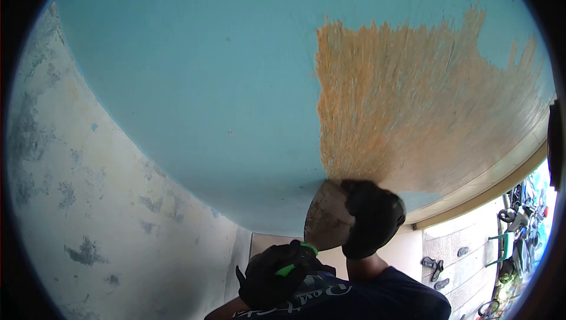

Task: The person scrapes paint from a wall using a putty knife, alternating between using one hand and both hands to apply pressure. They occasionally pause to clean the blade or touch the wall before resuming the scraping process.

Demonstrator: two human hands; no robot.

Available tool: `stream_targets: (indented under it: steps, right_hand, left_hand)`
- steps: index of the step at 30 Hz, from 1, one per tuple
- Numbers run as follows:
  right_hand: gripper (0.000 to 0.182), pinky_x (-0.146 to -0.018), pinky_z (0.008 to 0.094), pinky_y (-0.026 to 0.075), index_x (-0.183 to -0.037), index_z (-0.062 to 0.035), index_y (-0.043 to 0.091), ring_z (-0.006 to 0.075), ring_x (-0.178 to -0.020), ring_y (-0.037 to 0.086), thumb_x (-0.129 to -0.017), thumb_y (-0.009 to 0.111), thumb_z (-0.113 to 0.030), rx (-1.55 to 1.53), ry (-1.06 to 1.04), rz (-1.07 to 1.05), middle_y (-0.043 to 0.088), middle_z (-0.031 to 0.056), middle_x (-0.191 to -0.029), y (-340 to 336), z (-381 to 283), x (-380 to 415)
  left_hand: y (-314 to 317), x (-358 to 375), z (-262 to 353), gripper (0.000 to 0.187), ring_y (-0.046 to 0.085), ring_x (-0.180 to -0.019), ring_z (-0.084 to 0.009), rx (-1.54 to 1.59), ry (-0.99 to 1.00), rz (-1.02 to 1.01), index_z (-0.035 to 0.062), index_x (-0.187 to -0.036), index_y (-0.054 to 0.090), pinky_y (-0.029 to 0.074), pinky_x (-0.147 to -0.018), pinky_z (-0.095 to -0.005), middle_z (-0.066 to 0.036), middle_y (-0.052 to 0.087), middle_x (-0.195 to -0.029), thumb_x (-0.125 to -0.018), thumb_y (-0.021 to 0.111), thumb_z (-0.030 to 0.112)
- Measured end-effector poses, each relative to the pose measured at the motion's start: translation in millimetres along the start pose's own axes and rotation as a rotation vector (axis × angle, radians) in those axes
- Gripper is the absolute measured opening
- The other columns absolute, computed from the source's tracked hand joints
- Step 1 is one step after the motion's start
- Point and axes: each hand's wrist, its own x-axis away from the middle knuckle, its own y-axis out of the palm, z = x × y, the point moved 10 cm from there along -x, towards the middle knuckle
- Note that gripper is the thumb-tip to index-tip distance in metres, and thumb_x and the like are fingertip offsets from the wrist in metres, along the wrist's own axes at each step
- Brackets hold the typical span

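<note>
A blue wall surface (pixel 206 84) fills the upper view, with a rough orange-brown patch (pixel 383 84) on its right half. My left hand (pixel 274 276), in a black glove, is low in the middle, closed round something with bright green parts (pixel 286 270). Between my hands is a flat, stained grey-brown plate (pixel 329 217), its upper tip close to the lower left corner of the patch. My right hand (pixel 375 220), also black-gloved, is closed at the plate's right edge, near the wall. Its fingertips are dark and blurred, so its exact hold is unclear.
A worn whitish wall (pixel 100 202) with grey stains runs down the left. A beige edge (pixel 483 196) borders the blue surface at lower right. Beyond it lie a tiled floor (pixel 466 279), sandals (pixel 436 268), a green chair (pixel 501 249) and parked motorbikes (pixel 522 222).
</note>
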Motion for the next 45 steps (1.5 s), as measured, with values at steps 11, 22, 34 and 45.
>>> stream_targets:
  steps: [11,22,34,45]
  right_hand:
    - [0.032,-0.060,0.0428,0.047,-0.069,-0.0041,0.041,0.0228,-0.054,0.045,-0.099,0.041,-0.017,-0.149,-0.130,0.125,0.044,0.0100,-0.061,-7.2,-3.7,3.6]
    - [0.036,-0.057,0.0373,0.043,-0.067,-0.0067,0.039,0.0215,-0.057,0.045,-0.102,0.038,-0.017,-0.076,-0.046,0.113,0.042,0.0079,-0.060,-1.5,5.4,13.9]
    - [0.038,-0.057,0.0372,0.041,-0.064,-0.0097,0.036,0.0199,-0.055,0.040,-0.100,0.043,-0.018,-0.187,-0.138,0.157,0.038,0.0057,-0.058,-6.4,10.9,22.3]
    - [0.033,-0.074,0.0396,0.048,-0.085,-0.0015,0.054,0.0259,-0.079,0.059,-0.100,0.049,-0.030,-0.089,-0.090,0.147,0.061,0.0141,-0.081,-11.9,3.0,35.0]
  left_hand:
    - [-7.4,-1.2,1.6,0.039,0.072,-0.085,-0.0271,0.271,0.020,0.070,-0.0006,-0.108,0.061,0.059,-0.074,-0.0362,-0.017,0.069,-0.095,-0.074,0.080,0.003]
    - [-16.6,-1.4,0.2,0.040,0.071,-0.090,-0.0276,0.048,0.103,0.023,0.0000,-0.110,0.060,0.057,-0.078,-0.0368,-0.019,0.068,-0.100,-0.075,0.079,0.004]
    - [-10.4,-2.4,-5.5,0.039,0.072,-0.088,-0.0288,0.086,0.029,-0.073,0.0000,-0.115,0.059,0.056,-0.077,-0.0378,-0.017,0.070,-0.100,-0.083,0.077,0.012]
    - [-19.5,10.2,13.5,0.044,0.069,-0.094,-0.0258,0.049,0.267,0.006,0.0005,-0.122,0.055,0.056,-0.081,-0.0351,-0.018,0.064,-0.108,-0.081,0.071,-0.004]
